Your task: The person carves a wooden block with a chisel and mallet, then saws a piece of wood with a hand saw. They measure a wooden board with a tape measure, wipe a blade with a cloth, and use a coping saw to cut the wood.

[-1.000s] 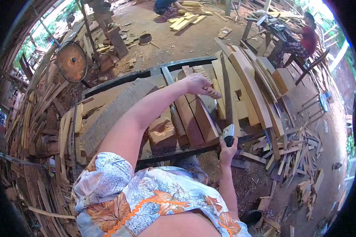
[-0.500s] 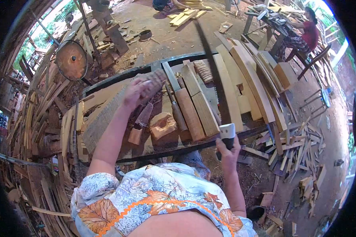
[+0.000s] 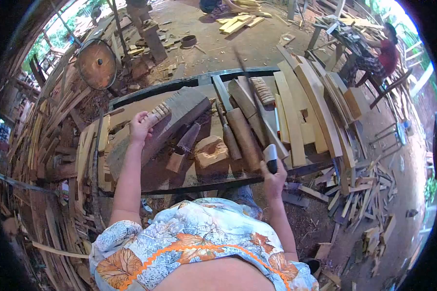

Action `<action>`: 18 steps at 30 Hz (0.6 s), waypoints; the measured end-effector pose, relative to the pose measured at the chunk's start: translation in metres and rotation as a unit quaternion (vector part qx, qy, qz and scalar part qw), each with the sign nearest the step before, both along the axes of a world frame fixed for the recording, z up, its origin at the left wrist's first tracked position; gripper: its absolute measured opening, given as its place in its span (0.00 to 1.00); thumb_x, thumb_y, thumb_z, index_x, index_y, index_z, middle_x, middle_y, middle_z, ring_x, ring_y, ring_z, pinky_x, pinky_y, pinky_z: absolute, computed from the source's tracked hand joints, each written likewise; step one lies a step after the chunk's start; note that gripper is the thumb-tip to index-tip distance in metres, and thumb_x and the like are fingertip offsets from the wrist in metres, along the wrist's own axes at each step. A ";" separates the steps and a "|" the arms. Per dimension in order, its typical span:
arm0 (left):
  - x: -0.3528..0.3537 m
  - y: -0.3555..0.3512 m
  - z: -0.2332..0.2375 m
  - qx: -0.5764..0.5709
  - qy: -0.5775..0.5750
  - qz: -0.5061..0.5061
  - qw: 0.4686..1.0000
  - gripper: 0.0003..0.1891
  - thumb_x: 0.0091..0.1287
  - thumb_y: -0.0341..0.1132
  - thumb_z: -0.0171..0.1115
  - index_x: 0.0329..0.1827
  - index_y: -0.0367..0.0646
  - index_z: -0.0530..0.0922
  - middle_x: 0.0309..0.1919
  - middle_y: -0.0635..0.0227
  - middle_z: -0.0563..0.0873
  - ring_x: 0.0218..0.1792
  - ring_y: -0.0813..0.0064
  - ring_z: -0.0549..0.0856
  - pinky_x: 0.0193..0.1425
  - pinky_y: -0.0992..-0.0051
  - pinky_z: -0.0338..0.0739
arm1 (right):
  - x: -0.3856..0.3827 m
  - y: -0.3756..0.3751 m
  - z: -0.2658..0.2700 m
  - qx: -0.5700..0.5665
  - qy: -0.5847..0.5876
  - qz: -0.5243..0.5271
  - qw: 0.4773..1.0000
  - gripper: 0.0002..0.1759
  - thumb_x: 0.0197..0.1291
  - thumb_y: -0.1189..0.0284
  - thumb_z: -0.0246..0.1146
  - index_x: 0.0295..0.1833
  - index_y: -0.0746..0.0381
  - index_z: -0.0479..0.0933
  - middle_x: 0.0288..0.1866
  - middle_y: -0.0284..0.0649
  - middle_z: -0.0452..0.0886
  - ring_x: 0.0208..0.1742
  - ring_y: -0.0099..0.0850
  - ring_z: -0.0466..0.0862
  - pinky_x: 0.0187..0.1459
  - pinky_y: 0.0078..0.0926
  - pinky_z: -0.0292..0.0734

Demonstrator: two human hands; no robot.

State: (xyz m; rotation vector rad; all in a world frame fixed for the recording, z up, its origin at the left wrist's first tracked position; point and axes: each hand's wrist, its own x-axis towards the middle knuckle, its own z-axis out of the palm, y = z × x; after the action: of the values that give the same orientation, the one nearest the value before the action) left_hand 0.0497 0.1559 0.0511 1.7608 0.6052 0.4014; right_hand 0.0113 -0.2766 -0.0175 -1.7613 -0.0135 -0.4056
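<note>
Left hand point(image 3: 141, 128): closed, thumb and fingers grasping the near end of a grooved wooden piece point(image 3: 159, 114). Piece held over a broad rough plank point(image 3: 179, 110) towards the left end of the tabletop point(image 3: 204, 177); contact between the two cannot be told.

Right hand point(image 3: 274, 178): clenched round the white-and-black handle of a saw point(image 3: 255, 99), at the near edge, right of centre. Blade tilted up and away, its tip past the far edge.

Tabletop, left to right:
- Broad rough plank, as above, lying aslant.
- One dark-necked wooden piece point(image 3: 188, 138), blocky pale end towards the near edge, just beside the plank.
- One carved wooden block point(image 3: 211, 151), hollowed, near the centre of the near edge.
- One slim tool point(image 3: 231, 141), wooden handle towards the near edge.
- One rounded wooden length point(image 3: 243, 138), beside that handle.
- One second grooved piece point(image 3: 263, 91), near the far edge, right of the saw blade.
- Several pale planks point(image 3: 317, 109), lengthwise from far edge to near, at the right end.

Beyond the far edge: one seated person in a red top point(image 3: 387, 58), at right; one stack of yellowish boards point(image 3: 239, 23), on the ground.
</note>
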 end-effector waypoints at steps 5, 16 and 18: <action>-0.010 0.013 0.002 0.503 0.106 -0.047 0.857 0.28 0.49 0.45 0.74 0.53 0.45 0.78 0.41 0.58 0.81 0.39 0.61 0.83 0.41 0.64 0.79 | 0.023 -0.017 0.007 0.044 0.055 -0.002 0.998 0.08 0.57 0.72 0.67 0.36 0.64 0.76 0.24 0.27 0.72 0.23 0.16 0.69 0.23 0.17 0.65; -0.002 0.007 -0.007 0.467 0.072 -0.094 0.877 0.29 0.50 0.56 0.68 0.54 0.52 0.78 0.47 0.62 0.77 0.55 0.59 0.73 0.59 0.56 0.66 | -0.014 0.014 0.090 0.218 0.031 0.105 0.970 0.08 0.59 0.77 0.64 0.43 0.64 0.73 0.27 0.34 0.76 0.22 0.21 0.75 0.26 0.21 0.73; 0.008 0.001 -0.010 0.466 0.057 -0.108 0.876 0.29 0.50 0.55 0.68 0.54 0.52 0.78 0.47 0.62 0.77 0.55 0.58 0.73 0.59 0.56 0.66 | -0.016 0.032 0.096 0.183 0.021 0.118 0.976 0.10 0.58 0.78 0.64 0.44 0.64 0.73 0.27 0.34 0.76 0.22 0.22 0.75 0.26 0.21 0.73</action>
State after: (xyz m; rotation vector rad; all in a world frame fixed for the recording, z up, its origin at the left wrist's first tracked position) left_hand 0.0573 0.1568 0.0412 2.7648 0.2821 0.4739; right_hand -0.0051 -0.2445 0.0787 -1.3839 -0.1105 -0.1835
